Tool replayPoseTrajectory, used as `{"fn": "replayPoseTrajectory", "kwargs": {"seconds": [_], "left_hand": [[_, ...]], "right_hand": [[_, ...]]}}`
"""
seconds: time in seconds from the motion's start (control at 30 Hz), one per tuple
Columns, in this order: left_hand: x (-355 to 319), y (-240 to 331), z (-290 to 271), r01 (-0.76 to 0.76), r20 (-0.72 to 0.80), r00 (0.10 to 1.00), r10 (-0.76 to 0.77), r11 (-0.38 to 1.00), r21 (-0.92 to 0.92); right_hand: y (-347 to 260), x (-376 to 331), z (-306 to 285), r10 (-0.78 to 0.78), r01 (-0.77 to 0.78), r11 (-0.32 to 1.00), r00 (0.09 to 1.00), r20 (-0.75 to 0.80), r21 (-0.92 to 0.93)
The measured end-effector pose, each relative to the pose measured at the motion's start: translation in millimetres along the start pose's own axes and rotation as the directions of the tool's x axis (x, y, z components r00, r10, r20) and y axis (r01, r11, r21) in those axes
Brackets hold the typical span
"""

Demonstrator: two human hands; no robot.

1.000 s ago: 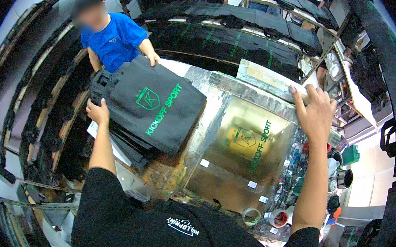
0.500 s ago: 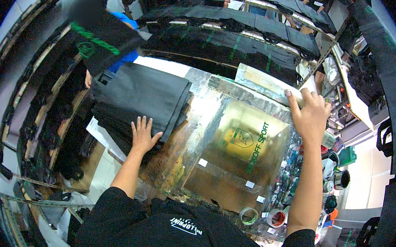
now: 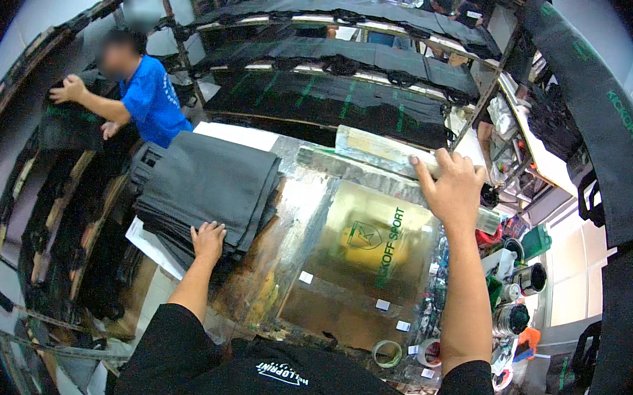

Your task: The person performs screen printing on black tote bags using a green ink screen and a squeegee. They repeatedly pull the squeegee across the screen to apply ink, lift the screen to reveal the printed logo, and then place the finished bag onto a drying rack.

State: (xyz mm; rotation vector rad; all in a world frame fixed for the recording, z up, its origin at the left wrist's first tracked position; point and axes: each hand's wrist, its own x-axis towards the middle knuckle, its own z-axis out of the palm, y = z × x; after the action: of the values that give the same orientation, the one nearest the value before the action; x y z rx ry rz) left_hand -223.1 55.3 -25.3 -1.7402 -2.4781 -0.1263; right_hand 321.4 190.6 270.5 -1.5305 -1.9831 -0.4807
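My left hand (image 3: 208, 239) rests on the near edge of a stack of black fabric bags (image 3: 209, 180), its fingers stretched over the top one. My right hand (image 3: 455, 183) is closed round the right end of a long pale squeegee (image 3: 381, 149), which lies along the far bar of a printing screen (image 3: 341, 305). The thumb is on its near side; the fingers cover that end. A crest and green lettering show in the screen's yellowish window. Small white squares dot the screen's near part.
A co-worker in a blue shirt (image 3: 152, 100) handles a dark bag at the left rack. Racks of black printed bags (image 3: 325, 97) stand beyond the table. Paint cans (image 3: 529, 278) and a green container (image 3: 535, 241) crowd the right side. Tape rolls (image 3: 387, 353) lie near me.
The co-worker has moved from behind the stack to the left rack, carrying a printed bag. My left hand's fingers have drawn closer together on the stack. My right hand stays at the squeegee's end.
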Motion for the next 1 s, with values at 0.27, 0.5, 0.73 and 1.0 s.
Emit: {"fn": "replayPoseTrajectory", "kwargs": {"seconds": [0.27,0.5,0.73,1.0], "left_hand": [[24,-14,-7,-0.098,-0.144,0.985,0.095,0.995,-0.01],[69,56,-81,-0.428,-0.345,0.873,0.345,0.882,-0.199],[-24,236,-47,-0.596,-0.328,0.802,0.499,0.709,-0.377],[-104,296,56,-0.772,0.066,0.521,0.851,0.503,-0.388]], "right_hand": [[1,1,-1,-0.042,0.047,0.998,0.992,-0.12,0.037],[8,0,7,-0.029,0.028,0.999,0.996,-0.084,-0.015],[7,10,12,0.0,0.0,1.0,1.0,0.021,-0.013],[14,9,23,-0.018,0.018,1.0,0.999,-0.032,-0.009]]}}
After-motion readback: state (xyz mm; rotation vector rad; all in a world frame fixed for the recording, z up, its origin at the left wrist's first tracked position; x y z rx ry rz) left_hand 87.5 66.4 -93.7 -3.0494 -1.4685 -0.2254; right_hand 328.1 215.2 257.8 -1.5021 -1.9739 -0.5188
